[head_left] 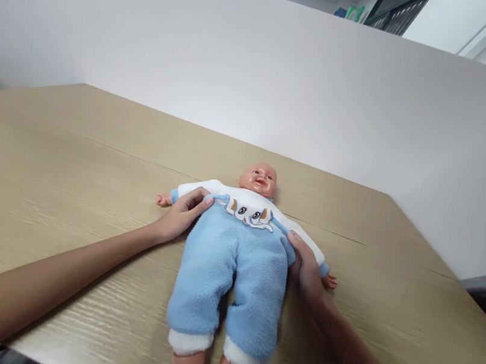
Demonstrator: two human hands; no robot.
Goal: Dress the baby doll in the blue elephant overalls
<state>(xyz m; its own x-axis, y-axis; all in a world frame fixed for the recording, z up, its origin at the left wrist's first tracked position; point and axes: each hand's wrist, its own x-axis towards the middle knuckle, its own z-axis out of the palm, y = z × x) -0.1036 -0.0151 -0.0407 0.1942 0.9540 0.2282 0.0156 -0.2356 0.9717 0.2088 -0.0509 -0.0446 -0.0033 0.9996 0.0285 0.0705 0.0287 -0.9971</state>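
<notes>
A baby doll (259,179) lies on its back on the wooden table, head away from me and arms spread. It wears a white top (203,186) with blue cuffs and fleecy light blue pants (212,268) with white hems. An elephant face (251,213) is stitched at the front of the waist. On the left side of the waistband, my left hand (186,213) pinches the blue edge between thumb and fingers. My right hand (306,264) grips the same edge on the right side, its fingers partly hidden under the cloth.
The wooden table (93,147) reaches back to a white partition wall (241,72). Seams run across the tabletop. Beyond the wall's top, a dark slatted frame (399,10) and a green item (354,13) show.
</notes>
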